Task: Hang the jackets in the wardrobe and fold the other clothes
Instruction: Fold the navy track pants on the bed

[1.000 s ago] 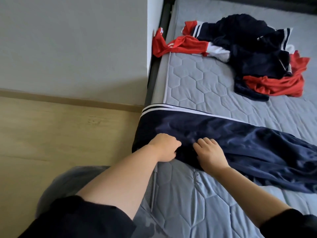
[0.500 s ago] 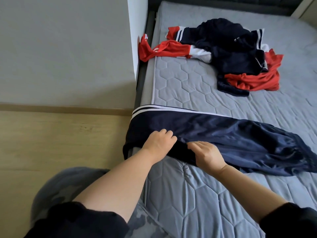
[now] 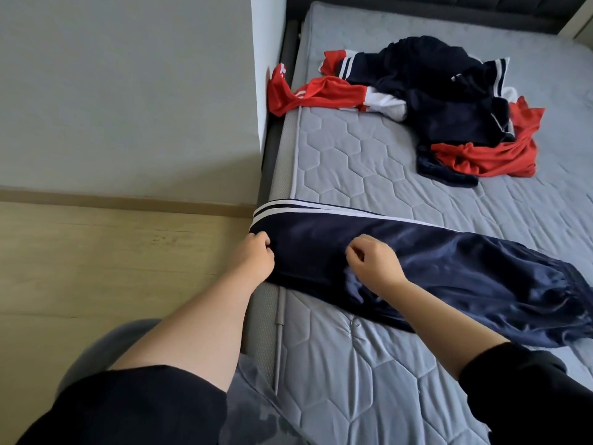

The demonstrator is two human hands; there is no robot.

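Note:
Navy track pants (image 3: 449, 261) with white side stripes lie stretched across the grey mattress (image 3: 369, 162), their left end hanging over the bed's edge. My left hand (image 3: 253, 258) grips that left end with curled fingers. My right hand (image 3: 373, 264) sits on the middle of the pants, its fingers curled and pinching the shiny fabric. A heap of red, navy and white clothes (image 3: 449, 104) lies further up the mattress, with a red sleeve (image 3: 282, 91) hanging off the edge against the wall.
A grey wall (image 3: 128, 91) and its corner (image 3: 260, 75) stand left of the bed, above a light wooden floor (image 3: 112, 268). The dark bed frame (image 3: 272, 149) runs along the mattress side. My grey-patterned knees (image 3: 250, 406) press against the bed.
My hands have spread apart along the pants: the left one slid to the left end, and the right one rose with fabric pinched. The view shifted slightly.

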